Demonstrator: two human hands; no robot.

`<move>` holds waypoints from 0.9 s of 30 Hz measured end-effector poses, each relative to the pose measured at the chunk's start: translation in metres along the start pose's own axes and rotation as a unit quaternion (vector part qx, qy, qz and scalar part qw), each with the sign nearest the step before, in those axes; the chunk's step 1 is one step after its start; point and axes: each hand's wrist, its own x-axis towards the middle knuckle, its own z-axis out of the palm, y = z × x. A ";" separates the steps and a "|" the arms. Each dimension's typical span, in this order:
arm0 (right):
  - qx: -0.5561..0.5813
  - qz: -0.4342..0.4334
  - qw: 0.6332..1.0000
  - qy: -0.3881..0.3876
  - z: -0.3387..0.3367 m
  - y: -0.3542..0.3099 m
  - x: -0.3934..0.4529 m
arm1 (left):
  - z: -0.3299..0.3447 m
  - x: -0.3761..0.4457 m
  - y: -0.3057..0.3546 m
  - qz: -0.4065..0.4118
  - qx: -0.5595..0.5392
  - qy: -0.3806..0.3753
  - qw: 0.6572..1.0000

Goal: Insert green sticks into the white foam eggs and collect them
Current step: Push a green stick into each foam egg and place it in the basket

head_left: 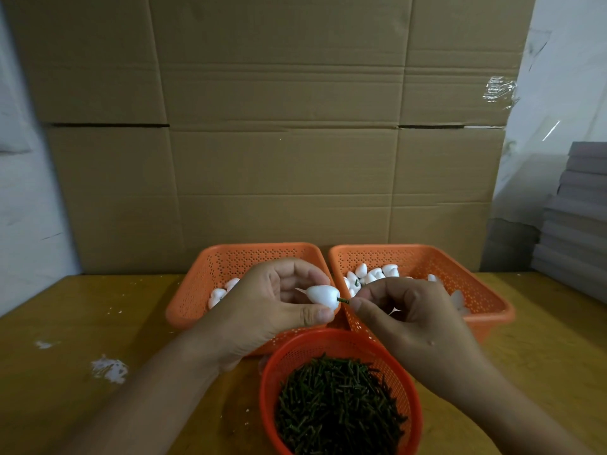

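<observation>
Left hand (279, 303) holds a white foam egg (322, 295) above the gap between two orange baskets. Thumb under the egg, fingers curled over the top; grip closed round it. Egg lies roughly level, blunt end toward the right hand.

Right hand (410, 310) pinches a green stick (343, 301) between thumb and forefinger. Stick is level; its left end meets the egg's blunt end, only a short length visible between egg and fingertips. How deep it sits in the foam cannot be told.

Left basket (249, 254), rectangular, perforated: a few white eggs (220, 294) visible behind the left hand; most of its inside is hidden by the hand. Whether these carry sticks is unclear.

Right basket (427, 257), same type, touching or just beside the left one: a heap of eggs (371, 274) toward its left rear, some with dark green showing among them.

Round red basket (331, 343) nearest the person, under the hands, holds a mass of loose green sticks (338, 408).

All three sit on a yellow-brown table (98, 307). White foam crumbs (110, 369) lie on the table at left. Cardboard sheets (279, 126) stand behind the baskets. A stack of grey boards (578, 218) sits at far right.
</observation>
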 end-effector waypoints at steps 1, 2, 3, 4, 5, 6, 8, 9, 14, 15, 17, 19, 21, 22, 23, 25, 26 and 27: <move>-0.003 -0.002 1.000 -0.003 0.001 -0.001 0.000 | 0.001 0.000 0.000 0.002 0.004 -0.004 1.000; -0.007 -0.005 1.000 -0.007 0.001 -0.002 -0.001 | 0.002 0.000 0.000 0.005 0.007 -0.008 1.000; -0.010 -0.007 1.000 -0.011 0.002 -0.003 -0.002 | 0.003 -0.001 0.000 0.009 0.012 -0.010 1.000; -0.012 -0.007 1.000 -0.013 0.002 -0.003 -0.002 | 0.004 -0.001 -0.001 0.014 0.018 -0.009 1.000; -0.012 -0.007 1.000 -0.016 0.003 -0.004 -0.003 | 0.005 -0.001 -0.001 0.018 0.026 -0.006 0.999; -0.012 -0.006 1.000 -0.020 0.003 -0.004 -0.003 | 0.005 -0.001 -0.001 0.021 0.033 -0.001 0.999; -0.009 -0.002 1.000 -0.027 0.003 -0.004 -0.003 | 0.006 -0.001 -0.002 0.026 0.040 0.005 0.999; -0.006 -0.001 1.000 -0.029 0.003 -0.004 -0.003 | 0.006 -0.001 -0.002 0.028 0.041 0.006 0.999; 0.039 0.014 0.999 -0.031 0.005 -0.003 -0.003 | 0.005 -0.001 -0.003 0.031 0.038 0.013 0.999; 0.049 0.019 0.998 -0.030 0.006 -0.002 -0.002 | 0.005 -0.001 -0.003 0.031 0.037 0.014 0.999; 0.057 0.028 0.998 -0.027 0.008 -0.001 -0.002 | 0.004 0.000 -0.004 0.033 0.041 0.014 0.999; 0.057 0.033 0.997 -0.029 0.009 -0.001 -0.002 | 0.004 0.000 -0.004 0.035 0.043 0.010 0.998; 0.065 0.040 0.996 -0.045 0.008 -0.002 -0.002 | 0.003 0.000 -0.005 0.038 0.050 0.005 0.998; 0.070 0.046 0.995 -0.052 0.007 -0.002 -0.001 | 0.002 0.000 -0.005 0.040 0.053 0.004 0.998; 0.075 0.052 0.994 -0.057 0.006 -0.001 -0.001 | 0.001 0.000 -0.005 0.040 0.056 0.004 0.998; 0.078 0.065 0.993 -0.059 0.004 -0.001 0.000 | 0.000 0.000 -0.005 0.040 0.057 0.007 0.998; 0.076 0.068 0.993 -0.059 0.003 -0.001 0.001 | 0.000 0.000 -0.005 0.040 0.057 0.009 0.998; 0.073 0.069 0.993 -0.058 0.002 0.000 0.001 | -0.001 0.000 -0.005 0.041 0.056 0.010 0.998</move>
